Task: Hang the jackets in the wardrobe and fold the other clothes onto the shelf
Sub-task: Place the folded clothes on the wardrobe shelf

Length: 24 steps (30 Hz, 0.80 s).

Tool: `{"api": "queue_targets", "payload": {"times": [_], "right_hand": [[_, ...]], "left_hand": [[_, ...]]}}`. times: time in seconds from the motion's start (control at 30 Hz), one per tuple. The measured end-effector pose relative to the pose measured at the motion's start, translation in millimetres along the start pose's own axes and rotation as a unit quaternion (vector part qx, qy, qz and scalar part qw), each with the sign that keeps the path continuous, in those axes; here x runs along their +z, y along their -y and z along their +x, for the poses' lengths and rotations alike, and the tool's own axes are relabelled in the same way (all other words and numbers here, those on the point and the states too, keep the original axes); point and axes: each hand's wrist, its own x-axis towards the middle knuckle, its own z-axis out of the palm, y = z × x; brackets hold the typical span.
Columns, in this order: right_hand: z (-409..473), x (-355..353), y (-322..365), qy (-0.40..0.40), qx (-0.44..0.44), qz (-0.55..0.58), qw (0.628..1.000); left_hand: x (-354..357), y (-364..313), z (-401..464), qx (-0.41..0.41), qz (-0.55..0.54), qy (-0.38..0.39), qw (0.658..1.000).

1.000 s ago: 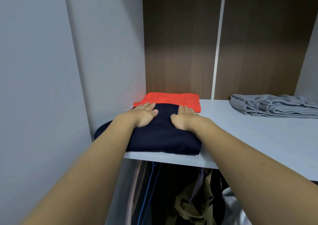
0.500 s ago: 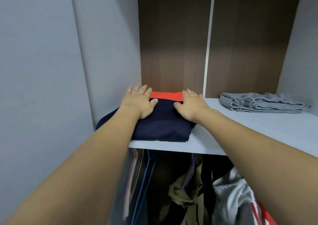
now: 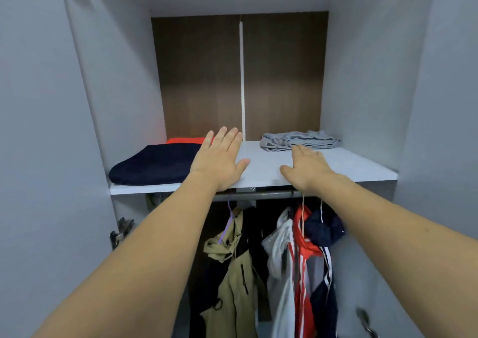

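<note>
Both hands have lifted off the folded navy garment (image 3: pixel 152 165) since the earlier frames, and the view now takes in more of the wardrobe. The left hand (image 3: pixel 219 160) is flat, fingers straight, holding nothing, in front of the shelf (image 3: pixel 362 168) just right of the navy garment. The right hand (image 3: pixel 307 168) is likewise flat and empty near the shelf's front edge. The navy garment lies at the shelf's left end with an orange garment (image 3: pixel 185 140) behind it. A folded grey garment (image 3: pixel 300 141) sits toward the back right. Under the shelf, jackets (image 3: pixel 305 255) hang from a rail (image 3: pixel 253 195).
</note>
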Motion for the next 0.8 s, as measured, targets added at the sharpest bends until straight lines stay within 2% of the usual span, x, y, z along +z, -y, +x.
{"api": "queue_targets", "payload": {"times": [0.17, 0.27, 0.43, 0.57, 0.67, 0.8], "right_hand": [[-60.9, -26.7, -44.1, -0.015, 0.078, -0.006, 0.997], [-95.3, -35.4, -49.9, -0.028, 0.106, 0.006, 0.994], [-166.2, -37.1, -46.2, -0.035, 0.133, 0.047, 0.989], [-256.7, -17.1, -53.1, 0.018, 0.175, 0.09, 0.98], [-330.4, -3.2, -74.3, 0.068, 0.207, 0.074, 0.973], [-422.6, -14.6, -116.6, 0.049, 0.267, 0.054, 0.961]], "left_hand": [[-21.7, -58.2, -13.3, 0.058, -0.031, -0.026, 0.997], [-29.3, -85.1, -20.1, 0.094, -0.068, -0.039, 0.992], [-33.7, -116.7, -45.8, 0.158, -0.134, -0.019, 0.978], [-38.0, -170.1, -93.0, 0.195, -0.199, -0.031, 0.96], [-38.0, -222.6, -141.1, 0.251, -0.187, -0.016, 0.95], [-60.5, -304.2, -196.9, 0.315, -0.205, -0.013, 0.927]]}}
